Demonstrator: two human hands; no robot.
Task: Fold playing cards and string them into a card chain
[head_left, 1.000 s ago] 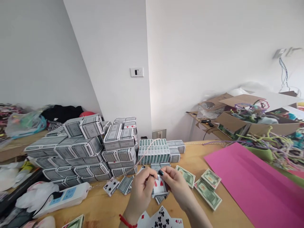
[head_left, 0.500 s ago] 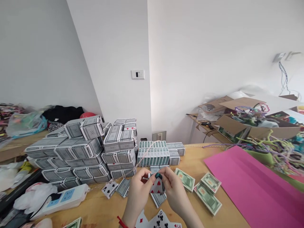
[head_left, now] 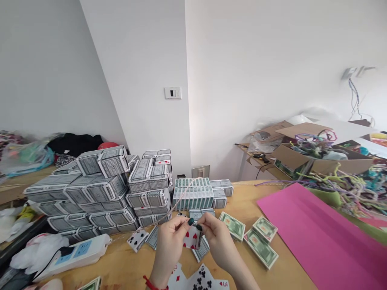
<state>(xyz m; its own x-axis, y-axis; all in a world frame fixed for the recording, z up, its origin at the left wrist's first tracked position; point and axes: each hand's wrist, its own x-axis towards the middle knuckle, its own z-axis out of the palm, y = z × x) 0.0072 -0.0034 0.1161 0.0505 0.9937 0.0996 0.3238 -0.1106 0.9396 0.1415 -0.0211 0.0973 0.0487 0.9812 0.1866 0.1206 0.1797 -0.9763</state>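
The fingertips (head_left: 190,222) of the left hand (head_left: 169,246) and the right hand (head_left: 219,246) are closed in a narrow pinch, and a playing card with red hearts (head_left: 190,238) is held between them, above the table and near its front edge. The nails are painted dark, and a red string (head_left: 154,282) is worn on the left wrist. Just below the hands, a face-down card (head_left: 201,249) is lying, and further cards with black clubs and red diamonds (head_left: 198,278) are spread at the front edge of the view. A spade card (head_left: 137,239) is placed left of the hands.

To the right, bundles of play banknotes (head_left: 260,248) are laid on the wooden table (head_left: 242,197), and a pink paper sheet (head_left: 320,237) is spread beyond them. Behind the hands, a row of green-patterned card packs (head_left: 192,197) is standing beside a large stack of grey-patterned packs (head_left: 90,189). A thin pale cord (head_left: 183,196) is seen crossing in front of them. A white power strip (head_left: 72,257) is lying at the left, and a cardboard box (head_left: 320,159) filled with coloured pipe cleaners is placed at the far right.
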